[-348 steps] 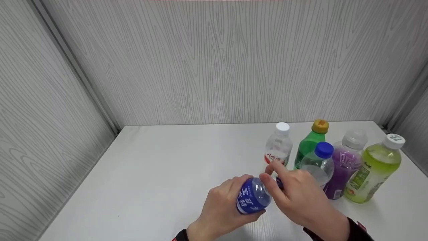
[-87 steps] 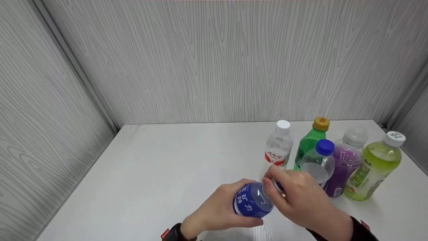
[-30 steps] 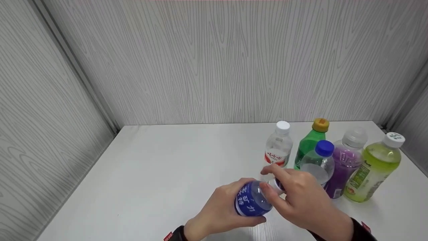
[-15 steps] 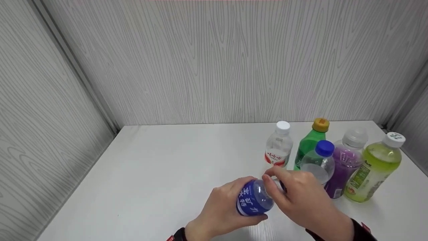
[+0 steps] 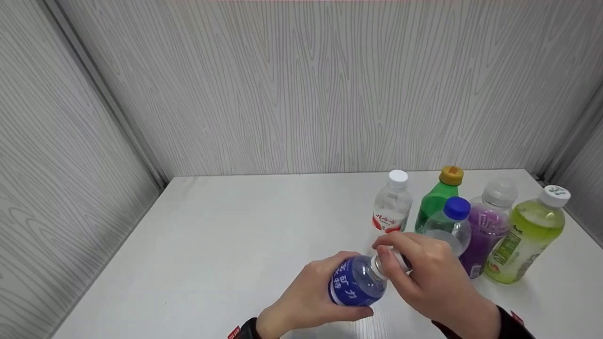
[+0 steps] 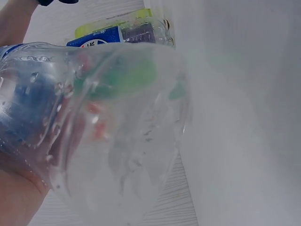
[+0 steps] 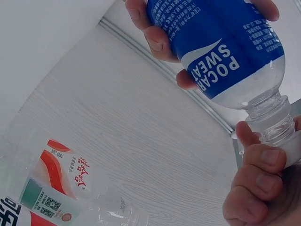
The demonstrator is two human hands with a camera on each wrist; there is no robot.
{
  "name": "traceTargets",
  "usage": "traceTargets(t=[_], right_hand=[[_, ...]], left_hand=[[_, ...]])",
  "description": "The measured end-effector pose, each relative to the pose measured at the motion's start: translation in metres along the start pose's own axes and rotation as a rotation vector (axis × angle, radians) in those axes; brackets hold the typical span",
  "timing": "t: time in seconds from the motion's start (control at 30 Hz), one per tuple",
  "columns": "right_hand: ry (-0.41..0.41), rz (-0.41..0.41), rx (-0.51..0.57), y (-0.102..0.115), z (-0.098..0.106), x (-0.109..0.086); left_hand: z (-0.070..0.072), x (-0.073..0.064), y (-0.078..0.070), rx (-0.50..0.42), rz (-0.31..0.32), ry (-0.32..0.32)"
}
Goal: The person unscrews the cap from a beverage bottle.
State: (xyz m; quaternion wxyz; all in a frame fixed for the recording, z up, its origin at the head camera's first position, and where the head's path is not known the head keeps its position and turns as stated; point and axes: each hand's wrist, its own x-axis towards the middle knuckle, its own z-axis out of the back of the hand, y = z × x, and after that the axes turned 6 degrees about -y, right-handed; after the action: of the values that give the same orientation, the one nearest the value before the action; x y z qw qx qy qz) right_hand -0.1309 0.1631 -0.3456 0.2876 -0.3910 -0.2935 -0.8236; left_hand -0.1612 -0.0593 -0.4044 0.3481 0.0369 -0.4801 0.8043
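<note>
A clear plastic bottle with a blue Pocari Sweat label (image 5: 354, 281) is tilted above the table, its neck toward the right. My left hand (image 5: 311, 292) grips it round the label. My right hand (image 5: 431, 275) pinches the white bottle cap (image 7: 293, 148) between thumb and curled fingers at the neck (image 7: 273, 117). Threads of the neck show below the cap in the right wrist view. Whether the cap still touches the neck's tip, I cannot tell. The bottle's clear base (image 6: 127, 141), with droplets inside, fills much of the left wrist view.
Several capped bottles stand at the right of the white table (image 5: 226, 235): a clear one with a white cap (image 5: 392, 205), a green one (image 5: 435, 200), a blue-capped one (image 5: 450, 230), a purple-labelled one (image 5: 485, 230) and a yellow-green one (image 5: 527, 235). Grey wood-grain panels (image 5: 301, 84) enclose the table.
My right hand has shifted slightly right with the cap, and more of the bottle's neck shows. The bottle has rolled a little in my left hand. The standing bottles have not moved.
</note>
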Motion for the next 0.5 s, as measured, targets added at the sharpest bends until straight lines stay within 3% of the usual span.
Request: traceTargets(t=[0.2, 0.37, 0.5], right_hand=[[-0.006, -0.077, -0.024, -0.002, 0.002, 0.001], [0.024, -0.105, -0.028, -0.002, 0.002, 0.003], [0.065, -0.188, -0.041, 0.0, 0.002, 0.002]], left_hand=[[0.002, 0.002, 0.004, 0.009, 0.006, -0.053], [0.007, 0.005, 0.008, -0.01, 0.047, -0.091], [0.013, 0.006, 0.008, -0.005, 0.063, -0.132]])
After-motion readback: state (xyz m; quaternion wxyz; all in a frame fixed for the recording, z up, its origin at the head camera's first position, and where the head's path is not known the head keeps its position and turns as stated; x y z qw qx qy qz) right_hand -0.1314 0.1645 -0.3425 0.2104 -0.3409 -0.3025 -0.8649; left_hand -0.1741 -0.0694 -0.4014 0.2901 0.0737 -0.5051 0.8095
